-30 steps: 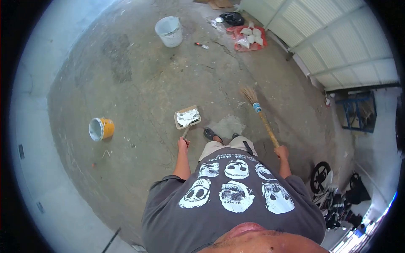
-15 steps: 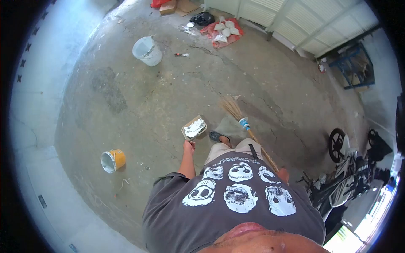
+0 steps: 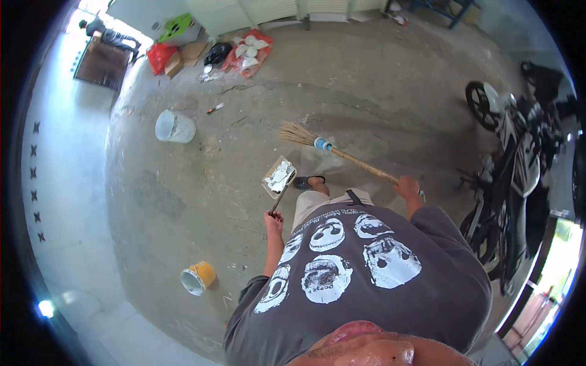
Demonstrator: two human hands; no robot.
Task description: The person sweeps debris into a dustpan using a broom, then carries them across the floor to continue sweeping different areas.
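Fingers wrapped round a dark handle, my left hand (image 3: 274, 219) holds a dustpan (image 3: 270, 185) out over the floor. White debris (image 3: 280, 176) lies in the pan. To the right, my right hand (image 3: 408, 185) is closed on the upper part of the wooden stick of a straw broom (image 3: 360, 162). The bristles point left and spread above the dustpan, with a blue and white band where they join the stick. One foot in a dark clog (image 3: 301, 182) is right beside the pan.
A white bucket (image 3: 175, 127) and an overturned yellow bucket (image 3: 199, 278) are on the left. Red plastic with white bags (image 3: 248, 53), a black bag (image 3: 218, 53) and boxes lie at the top. A motorcycle (image 3: 513, 165) stands at right. A person (image 3: 107, 33) is at top left.
The view has turned, shifting the floor objects. My right hand has come out to the right with the broom, whose stick now lies flatter. More of the dustpan's handle shows.
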